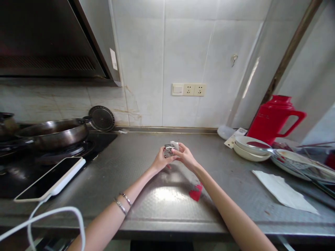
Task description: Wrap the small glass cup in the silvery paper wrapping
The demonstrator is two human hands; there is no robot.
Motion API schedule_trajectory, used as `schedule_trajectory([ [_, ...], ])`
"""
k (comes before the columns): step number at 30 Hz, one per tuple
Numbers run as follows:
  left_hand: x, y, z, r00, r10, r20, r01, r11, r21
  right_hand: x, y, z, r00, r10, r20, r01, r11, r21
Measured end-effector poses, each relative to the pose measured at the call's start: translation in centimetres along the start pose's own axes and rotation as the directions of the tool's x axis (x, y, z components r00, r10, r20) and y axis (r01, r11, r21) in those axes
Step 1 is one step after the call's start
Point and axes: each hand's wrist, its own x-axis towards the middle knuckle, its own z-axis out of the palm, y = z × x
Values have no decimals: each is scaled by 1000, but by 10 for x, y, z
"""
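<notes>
Above the steel counter [141,153], my two hands meet at a small, dark, shiny, boxy object [169,150] with a pale wire-like line across it; its kind is too small to make out. My left hand [160,161] grips it from the left side, fingers closed. My right hand [186,157] closes in from the right, with a crumpled white tissue [175,144] at its fingers, against the object's top. A torn red scrap [195,192] lies on the counter near my right forearm.
Left, a phone [49,177] with a white cable lies by the stove, which bears a steel pan [57,134]. A round black lid [102,119] leans on the wall. At right stand a red thermos jug [273,120], bowls [250,153] and plates; a white paper napkin [284,191] lies nearer.
</notes>
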Motion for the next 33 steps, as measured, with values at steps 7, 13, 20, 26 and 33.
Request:
schedule_trajectory([
  [7, -4, 6, -4, 974, 187, 128, -219, 921, 323, 0, -5, 2, 996, 76, -48, -73, 995, 63],
  [13, 3, 6, -5, 963, 255, 89, -264, 820, 508, -2, -9, 1, 984, 170, -55, -169, 985, 28],
  [20, 2, 2, -3, 943, 316, 103, -327, 831, 450, 1, -7, -2, 977, 212, -30, -211, 977, 7],
  [26, -5, 8, -5, 958, 273, 84, -285, 893, 349, 5, -4, -11, 958, 286, 1, -285, 958, 39],
  [33, -8, 17, -1, 977, 208, 53, -214, 960, 181, 10, -3, -16, 990, 92, -106, -117, 960, -256],
])
